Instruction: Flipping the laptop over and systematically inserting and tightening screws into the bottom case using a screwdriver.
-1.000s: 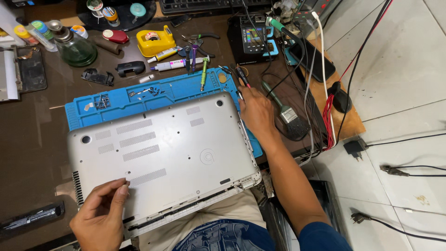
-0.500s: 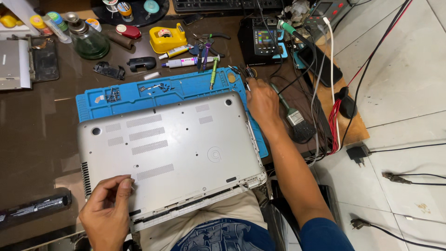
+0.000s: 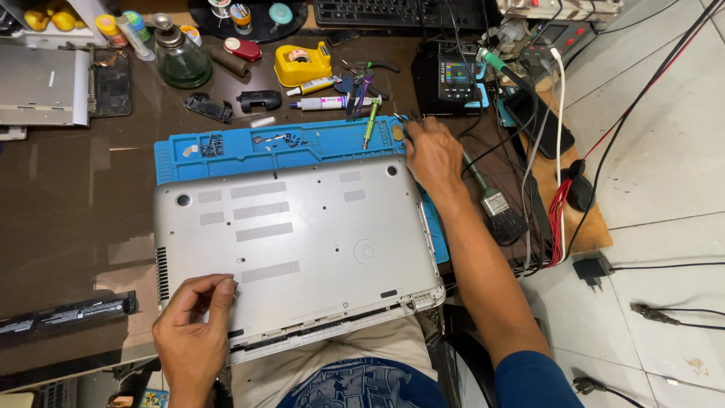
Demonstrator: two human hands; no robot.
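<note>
A silver laptop [image 3: 302, 234] lies upside down on a blue work mat [image 3: 226, 151], its near edge over my lap. My left hand [image 3: 192, 329] rests at the laptop's near left corner, fingertips pinched on the base panel; whether it holds a small part I cannot tell. My right hand [image 3: 432, 155] reaches to the mat's far right corner, fingers curled among small tools there. What it grips is hidden. Loose screws [image 3: 211, 143] lie in the mat's tray sections.
A yellow tape dispenser [image 3: 302, 64], glass bottle [image 3: 180, 57], glue tubes [image 3: 325, 102], a green pen-like tool [image 3: 370, 121], a soldering station [image 3: 453, 79], a brush [image 3: 502, 215] and tangled cables [image 3: 559, 204] crowd the far and right side. A black battery bar [image 3: 68, 311] lies near left.
My right hand has shifted slightly toward the small tools at the mat's far right corner. My left hand stays pinched at the laptop's near left corner. The camera view has tilted a little.
</note>
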